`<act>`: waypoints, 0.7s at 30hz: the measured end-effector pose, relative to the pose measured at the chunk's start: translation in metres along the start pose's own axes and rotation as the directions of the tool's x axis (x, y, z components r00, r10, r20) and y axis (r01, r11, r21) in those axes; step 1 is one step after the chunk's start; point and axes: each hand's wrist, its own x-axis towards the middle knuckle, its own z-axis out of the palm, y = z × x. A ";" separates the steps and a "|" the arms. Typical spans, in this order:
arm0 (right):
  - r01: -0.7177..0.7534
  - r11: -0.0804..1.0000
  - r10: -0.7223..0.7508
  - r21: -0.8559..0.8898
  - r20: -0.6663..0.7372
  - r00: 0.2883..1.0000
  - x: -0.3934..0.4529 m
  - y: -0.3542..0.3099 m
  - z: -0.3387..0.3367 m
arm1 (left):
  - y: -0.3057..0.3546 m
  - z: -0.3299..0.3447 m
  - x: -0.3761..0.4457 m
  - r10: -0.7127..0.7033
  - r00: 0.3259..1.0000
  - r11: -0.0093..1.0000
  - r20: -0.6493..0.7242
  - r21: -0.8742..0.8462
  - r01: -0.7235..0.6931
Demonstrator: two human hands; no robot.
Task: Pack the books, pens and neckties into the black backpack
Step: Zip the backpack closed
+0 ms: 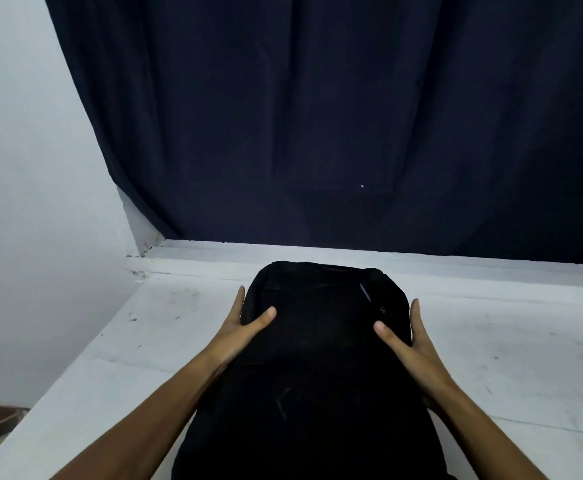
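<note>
Judging from the head view, I put the packing at one of its two ends, and I cannot say which with certainty; the black backpack (312,368) lies flat on the white counter (511,344), its far end close to the counter's back edge and its near end running off the bottom of the picture toward me; no books, pens or neckties show anywhere on the counter, which suggests to me either that they are already inside or that they sit out of sight; the bag looks closed, though its dark fabric hides most seams and I cannot trace the main zip; only a short pale sliver, perhaps a zip pull or a pen clip, shows near its far right corner. My left hand (245,332) cups the bag's left flank, fingers straight along the side and thumb laid over the top; my right hand (409,337) mirrors it on the right flank, fingers flat against the side, thumb resting on top; both are spread and pressing, not curled round anything. Behind the back edge hangs a dark blue curtain (317,116), with a pale wall (23,168) beyond the counter's left edge. If the goods are in, I judge only a final settling remains; if not, everything is left to do.
</note>
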 end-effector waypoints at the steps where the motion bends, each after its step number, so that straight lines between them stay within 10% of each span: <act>1: 0.043 0.999 -0.043 -0.006 -0.020 0.999 0.001 -0.004 -0.002 | 0.004 0.002 0.004 0.026 1.000 0.999 -0.017 0.038 -0.025; 13: 0.563 0.804 -0.579 -0.191 -0.042 0.814 0.086 -0.104 -0.046 | 0.108 0.026 0.080 0.623 0.781 0.775 -0.039 0.169 -0.609; 21: 0.464 0.774 -0.504 -0.431 0.025 0.863 0.147 -0.119 -0.080 | 0.115 0.022 0.144 0.590 0.807 0.728 0.022 0.418 -0.544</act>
